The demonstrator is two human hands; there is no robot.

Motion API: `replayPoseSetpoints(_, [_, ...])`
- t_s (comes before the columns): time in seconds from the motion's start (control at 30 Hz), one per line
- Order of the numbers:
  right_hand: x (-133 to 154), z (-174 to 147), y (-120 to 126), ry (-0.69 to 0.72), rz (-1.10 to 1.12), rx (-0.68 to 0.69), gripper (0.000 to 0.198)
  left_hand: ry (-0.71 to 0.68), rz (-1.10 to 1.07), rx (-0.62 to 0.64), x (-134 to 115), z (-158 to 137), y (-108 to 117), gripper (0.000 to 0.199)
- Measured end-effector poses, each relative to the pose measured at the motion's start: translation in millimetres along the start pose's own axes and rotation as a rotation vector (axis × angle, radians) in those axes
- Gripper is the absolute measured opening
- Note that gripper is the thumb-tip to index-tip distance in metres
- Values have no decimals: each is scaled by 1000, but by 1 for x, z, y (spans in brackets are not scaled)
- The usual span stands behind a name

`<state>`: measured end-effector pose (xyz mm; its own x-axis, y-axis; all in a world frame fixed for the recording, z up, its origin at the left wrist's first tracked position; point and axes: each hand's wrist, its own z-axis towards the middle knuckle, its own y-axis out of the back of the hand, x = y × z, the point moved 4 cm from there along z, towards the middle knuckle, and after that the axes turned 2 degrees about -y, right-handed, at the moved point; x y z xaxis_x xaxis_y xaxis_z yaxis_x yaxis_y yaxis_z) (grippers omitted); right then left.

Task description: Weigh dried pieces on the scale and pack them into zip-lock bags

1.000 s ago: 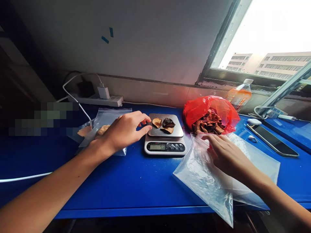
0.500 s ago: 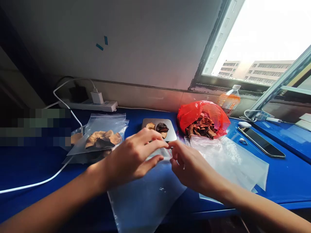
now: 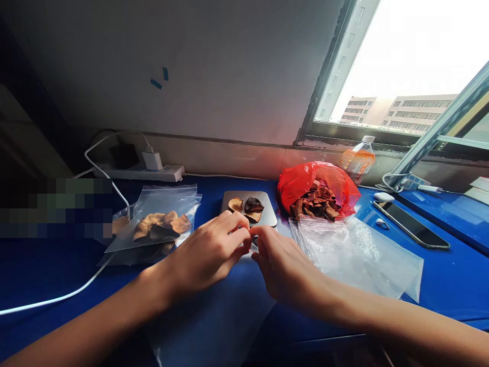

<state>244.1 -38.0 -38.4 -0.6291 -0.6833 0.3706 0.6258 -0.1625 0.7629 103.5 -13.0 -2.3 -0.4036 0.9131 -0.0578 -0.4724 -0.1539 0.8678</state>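
A clear zip bag [image 3: 214,321] hangs toward me over the front of the blue table. At its top edge, my left hand [image 3: 217,247] is closed in a pinch, fingers curled. My right hand [image 3: 284,262] pinches the same edge, its fingertips meeting those of the left. The hands hide most of the bag's opening. Just beyond them lies a flat silver scale [image 3: 269,211], its front side covered by my fingers. On it rest a few dried brown slices [image 3: 236,205], one of them dark and wrinkled [image 3: 254,204].
Zip bags with dried slices [image 3: 162,227] lie on the left. A red plastic bag [image 3: 298,178] of dried pieces stands right of the scale, with clear bags [image 3: 374,260] before it. Farther right are a phone [image 3: 412,224] and earbud case [image 3: 384,197]. A bottle [image 3: 359,158] and power strip [image 3: 168,172] line the wall.
Both hands have shifted a little left, and the bag with them. The left fingers, stretched out before with the thumb apart, have curled in to the bag's edge.
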Motion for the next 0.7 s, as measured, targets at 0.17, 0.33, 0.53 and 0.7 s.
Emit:
replayPoseSetpoints(0.17, [-32,13,26,9,-50,28,11,34,-16,122,1,-2,-4,18])
replayPoseSetpoints(0.33, [-117,12,77,-235,-474,-92,16,-16,-36,200,-4,-4,-8,27])
replayPoseSetpoints(0.53, [-139,32,82,-90,-525,83,40,-102,-41,198,-11,-6,-18,29])
replayPoseSetpoints(0.7, [-131,63,73,-44,-422,123,67,-146,-57,211,-18,-6,-24,30])
